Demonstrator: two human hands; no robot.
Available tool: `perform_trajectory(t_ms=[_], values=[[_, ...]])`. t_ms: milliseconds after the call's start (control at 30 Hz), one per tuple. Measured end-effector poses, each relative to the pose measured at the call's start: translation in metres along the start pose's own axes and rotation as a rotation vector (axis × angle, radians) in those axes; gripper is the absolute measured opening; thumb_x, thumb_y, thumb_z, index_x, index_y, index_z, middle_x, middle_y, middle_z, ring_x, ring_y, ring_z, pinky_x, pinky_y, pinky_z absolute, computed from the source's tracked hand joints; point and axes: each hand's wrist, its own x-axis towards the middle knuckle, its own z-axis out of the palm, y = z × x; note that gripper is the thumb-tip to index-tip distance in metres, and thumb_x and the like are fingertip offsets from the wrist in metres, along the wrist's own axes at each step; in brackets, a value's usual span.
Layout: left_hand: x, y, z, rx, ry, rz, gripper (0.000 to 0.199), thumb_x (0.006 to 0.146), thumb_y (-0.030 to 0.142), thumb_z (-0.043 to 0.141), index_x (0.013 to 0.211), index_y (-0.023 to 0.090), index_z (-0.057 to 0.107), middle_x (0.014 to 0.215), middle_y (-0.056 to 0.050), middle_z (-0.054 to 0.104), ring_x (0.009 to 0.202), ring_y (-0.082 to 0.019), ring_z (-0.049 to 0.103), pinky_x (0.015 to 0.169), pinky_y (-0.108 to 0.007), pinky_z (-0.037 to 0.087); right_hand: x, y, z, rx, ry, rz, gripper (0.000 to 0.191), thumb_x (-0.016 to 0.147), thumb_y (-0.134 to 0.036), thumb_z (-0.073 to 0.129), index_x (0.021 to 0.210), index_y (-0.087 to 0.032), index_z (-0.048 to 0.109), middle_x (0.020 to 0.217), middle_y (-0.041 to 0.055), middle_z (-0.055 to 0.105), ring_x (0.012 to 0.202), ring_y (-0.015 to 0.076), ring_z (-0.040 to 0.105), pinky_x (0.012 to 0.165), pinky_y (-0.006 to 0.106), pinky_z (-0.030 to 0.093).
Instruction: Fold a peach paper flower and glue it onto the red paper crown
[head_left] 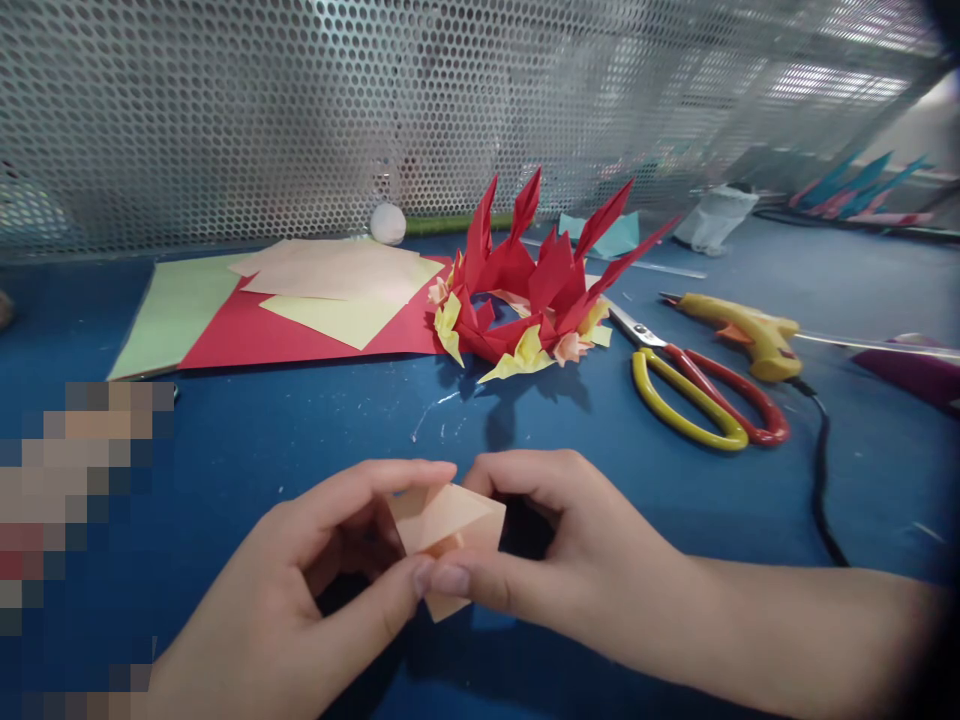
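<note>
The left hand [277, 580] and right hand [592, 540], fingers curled nearly closed, pinch folded peach paper [459, 514] above the surface [247, 430], 2 thumbtips together, probably steadying its creases. Fingers hide its underside. Beyond, scissors [643, 333] lie handles-nearest, perhaps for easy reach; the red paper crown [553, 275] obscures its own back.

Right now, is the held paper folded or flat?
Folded. The paper, held by the left hand and right hand, shows overlapping flaps and angled creases.
</note>
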Motion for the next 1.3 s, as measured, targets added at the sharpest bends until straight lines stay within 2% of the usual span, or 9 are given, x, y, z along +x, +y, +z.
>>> perform_trajectory(t_ms=[100,233,333,467,600,800,1033,1167,1300], values=[[0.001,0.001,0.001,-0.031,0.006,-0.02,0.019,0.07,0.025,0.08,0.084,0.038,0.082,0.064,0.014,0.08,0.057,-0.007,0.074,0.058,-0.006,0.055,0.001,0.001,0.0,0.013,0.056,0.021,0.035,0.079,-0.045,0.08,0.07,-0.018,0.06,0.063,-0.0024,0.06,0.059,0.0108,0.048,0.052,0.022,0.037],[0.003,0.001,-0.001,-0.071,-0.015,-0.054,0.021,0.068,0.024,0.082,0.085,0.035,0.082,0.063,0.012,0.079,0.053,-0.006,0.069,0.056,-0.006,0.054,0.001,0.005,0.001,0.05,0.115,-0.112,0.019,0.083,-0.033,0.078,0.091,-0.021,0.065,0.074,-0.004,0.063,0.066,0.0114,0.055,0.059,0.021,0.045],[0.004,0.002,-0.004,-0.079,-0.045,-0.083,0.021,0.069,0.024,0.082,0.087,0.034,0.08,0.059,0.012,0.078,0.054,-0.007,0.069,0.055,-0.007,0.053,0.0,0.008,0.003,0.032,0.171,-0.239,0.03,0.081,-0.025,0.081,0.105,-0.023,0.063,0.085,-0.0035,0.067,0.076,0.0128,0.064,0.07,0.023,0.052],[0.005,0.001,-0.006,-0.055,-0.106,-0.068,0.021,0.069,0.024,0.083,0.088,0.033,0.08,0.057,0.011,0.076,0.052,-0.007,0.067,0.056,-0.007,0.053,-0.001,0.008,0.003,0.025,0.172,-0.355,0.028,0.084,-0.018,0.08,0.107,-0.023,0.064,0.089,-0.0034,0.071,0.079,0.0108,0.068,0.069,0.018,0.055],[0.004,0.001,-0.006,-0.08,-0.109,-0.089,0.019,0.071,0.023,0.081,0.087,0.033,0.08,0.063,0.012,0.078,0.058,-0.007,0.071,0.059,-0.008,0.053,-0.001,0.009,0.001,0.007,0.134,-0.476,0.021,0.089,-0.004,0.067,0.102,-0.021,0.071,0.097,-0.002,0.076,0.087,0.0069,0.072,0.08,0.012,0.055],[0.006,0.002,-0.008,-0.061,-0.117,-0.115,0.025,0.068,0.026,0.083,0.091,0.032,0.077,0.062,0.01,0.077,0.06,-0.011,0.072,0.059,-0.012,0.056,0.001,0.008,0.002,0.053,0.164,-0.466,0.024,0.085,0.0,0.065,0.097,-0.019,0.075,0.097,0.0,0.078,0.088,0.0086,0.073,0.081,0.014,0.057],[0.011,0.003,-0.01,0.097,-0.127,-0.079,0.045,0.069,0.045,0.085,0.109,0.027,0.074,0.07,-0.002,0.082,0.076,-0.029,0.081,0.067,-0.033,0.065,0.0,0.008,0.005,-0.037,0.229,-0.503,0.024,0.082,0.001,0.059,0.085,-0.018,0.073,0.09,0.0,0.072,0.079,0.0069,0.07,0.073,0.013,0.056],[0.012,0.004,-0.009,0.115,-0.133,-0.081,0.043,0.069,0.047,0.085,0.105,0.027,0.073,0.069,-0.002,0.083,0.08,-0.031,0.081,0.07,-0.035,0.066,0.0,0.011,0.008,-0.053,0.259,-0.441,0.021,0.079,-0.003,0.065,0.091,-0.02,0.069,0.081,-0.0039,0.071,0.069,0.007,0.067,0.065,0.013,0.053],[0.009,0.001,-0.009,0.066,-0.144,-0.137,0.032,0.068,0.042,0.088,0.091,0.027,0.072,0.065,0.0,0.083,0.074,-0.027,0.081,0.068,-0.031,0.064,0.002,0.012,0.009,-0.053,0.272,-0.359,0.023,0.074,-0.006,0.069,0.089,-0.022,0.069,0.077,-0.0064,0.071,0.066,0.0071,0.065,0.062,0.012,0.051]])
